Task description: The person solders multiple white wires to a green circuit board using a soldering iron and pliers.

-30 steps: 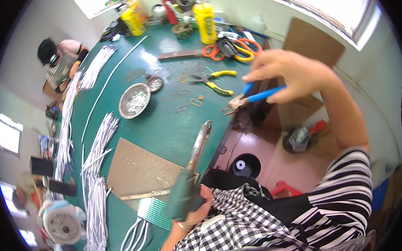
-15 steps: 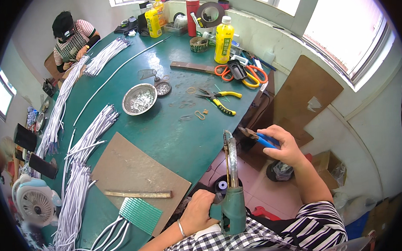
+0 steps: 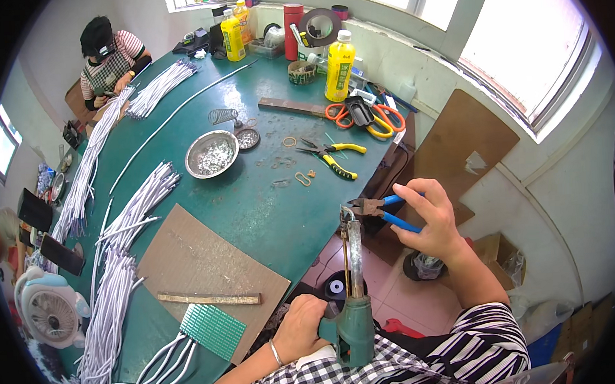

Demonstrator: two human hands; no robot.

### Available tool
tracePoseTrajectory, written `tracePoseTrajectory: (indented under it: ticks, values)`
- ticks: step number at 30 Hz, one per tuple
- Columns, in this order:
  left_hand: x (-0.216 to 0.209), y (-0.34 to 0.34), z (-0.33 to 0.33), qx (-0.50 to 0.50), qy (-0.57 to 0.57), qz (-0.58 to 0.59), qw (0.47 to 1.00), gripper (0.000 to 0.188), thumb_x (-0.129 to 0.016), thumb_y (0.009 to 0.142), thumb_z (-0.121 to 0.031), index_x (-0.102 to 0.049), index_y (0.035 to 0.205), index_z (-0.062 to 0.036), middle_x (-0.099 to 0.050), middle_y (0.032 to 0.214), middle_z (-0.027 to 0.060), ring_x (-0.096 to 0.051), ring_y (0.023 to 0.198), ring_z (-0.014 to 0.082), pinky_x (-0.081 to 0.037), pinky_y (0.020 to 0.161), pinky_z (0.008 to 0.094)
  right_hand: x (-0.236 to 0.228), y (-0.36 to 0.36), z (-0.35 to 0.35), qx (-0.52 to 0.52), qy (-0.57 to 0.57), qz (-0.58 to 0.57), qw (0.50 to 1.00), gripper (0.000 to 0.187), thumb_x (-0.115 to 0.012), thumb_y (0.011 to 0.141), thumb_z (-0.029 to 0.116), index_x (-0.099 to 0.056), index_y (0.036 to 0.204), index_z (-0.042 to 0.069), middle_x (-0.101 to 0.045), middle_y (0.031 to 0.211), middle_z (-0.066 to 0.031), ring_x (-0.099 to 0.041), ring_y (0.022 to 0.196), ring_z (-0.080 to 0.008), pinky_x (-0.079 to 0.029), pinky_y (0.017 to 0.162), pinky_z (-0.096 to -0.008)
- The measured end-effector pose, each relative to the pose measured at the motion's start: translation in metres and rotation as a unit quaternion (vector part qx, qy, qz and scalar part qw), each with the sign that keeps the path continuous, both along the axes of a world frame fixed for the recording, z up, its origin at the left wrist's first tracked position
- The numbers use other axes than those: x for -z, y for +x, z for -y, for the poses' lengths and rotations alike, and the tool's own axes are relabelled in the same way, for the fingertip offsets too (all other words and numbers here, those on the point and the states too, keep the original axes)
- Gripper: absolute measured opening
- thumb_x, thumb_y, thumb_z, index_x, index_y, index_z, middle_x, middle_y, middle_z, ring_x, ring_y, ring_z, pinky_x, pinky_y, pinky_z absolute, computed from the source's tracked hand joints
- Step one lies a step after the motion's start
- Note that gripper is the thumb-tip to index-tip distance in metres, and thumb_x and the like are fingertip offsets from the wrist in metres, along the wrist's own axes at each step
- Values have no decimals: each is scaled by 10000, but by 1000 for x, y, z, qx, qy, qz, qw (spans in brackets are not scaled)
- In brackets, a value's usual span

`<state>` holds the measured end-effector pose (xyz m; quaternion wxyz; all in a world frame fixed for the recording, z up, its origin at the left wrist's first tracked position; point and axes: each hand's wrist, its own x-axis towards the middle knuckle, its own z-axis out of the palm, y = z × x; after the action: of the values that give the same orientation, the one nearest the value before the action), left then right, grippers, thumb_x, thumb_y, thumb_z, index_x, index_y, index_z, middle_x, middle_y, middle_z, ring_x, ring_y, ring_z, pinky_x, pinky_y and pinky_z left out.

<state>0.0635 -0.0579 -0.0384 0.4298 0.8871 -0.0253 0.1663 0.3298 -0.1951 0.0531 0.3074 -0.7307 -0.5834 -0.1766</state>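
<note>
- Here we grip the green heat gun point(image 3: 355, 330) with our left hand point(image 3: 305, 328), fingers wrapped tight round its handle, low in the near middle of the view, just off the near edge of the green table point(image 3: 253, 201)
- The gun stands upright, and its metal nozzle point(image 3: 354, 248) points away from us, up toward the pliers' tip
- Our right hand point(image 3: 429, 217) is clamped on the blue-handled pliers point(image 3: 380, 209), fingers closed round both handles, to the right of the table and above the floor
- The pliers' jaws point left and sit right at the nozzle's far end; whether they pinch anything there we cannot tell
- On the table to the left lie a brown board point(image 3: 200, 258) with a wooden strip point(image 3: 209, 299) across its near part, and bundles of white tubes point(image 3: 119, 269) further left
- Farther off sit a metal bowl point(image 3: 212, 153), yellow-handled pliers point(image 3: 333, 153) and orange-handled scissors point(image 3: 362, 117)
- A yellow bottle point(image 3: 339, 67) stands near the far right edge by the window sill
- At the far left end another person point(image 3: 106, 60) sits at the table, well apart from us
- A small white fan point(image 3: 48, 313) rests at the near left
</note>
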Motion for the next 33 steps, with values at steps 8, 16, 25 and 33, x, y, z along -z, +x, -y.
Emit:
tracePoseTrajectory:
  ticks: [8,16,25,33]
  values:
    - [3,-1,-1,7,0,14,1000,591,-788,577,-171,-458,1032,15,-513,960,165,-493,938,369,-411,835,434,-6,-5,-4,-4,26,62,998,649,-772,507,112,-612,1136,101,-546,980,-74,-529,827,-253,-438,719,-369]
    - [3,1,-5,66,-25,-1,998,588,-786,584,-143,-457,1044,19,-515,943,170,-498,907,358,-417,817,419,-2,3,-12,-42,62,96,993,639,-778,464,119,-642,1088,99,-545,969,-63,-525,762,-234,-445,660,-354]
    - [7,1,-5,82,-66,31,994,566,-784,594,-129,-456,1034,15,-515,925,167,-501,887,358,-423,798,415,4,12,-17,-79,64,92,991,647,-771,452,132,-647,1087,111,-541,970,-56,-525,762,-234,-447,673,-356]
    - [7,-4,-3,4,-16,27,999,556,-796,570,-145,-485,1006,4,-532,939,157,-512,913,351,-427,819,416,-4,12,-9,-38,24,97,994,649,-769,446,131,-644,1083,114,-547,987,-53,-529,806,-244,-438,702,-367]
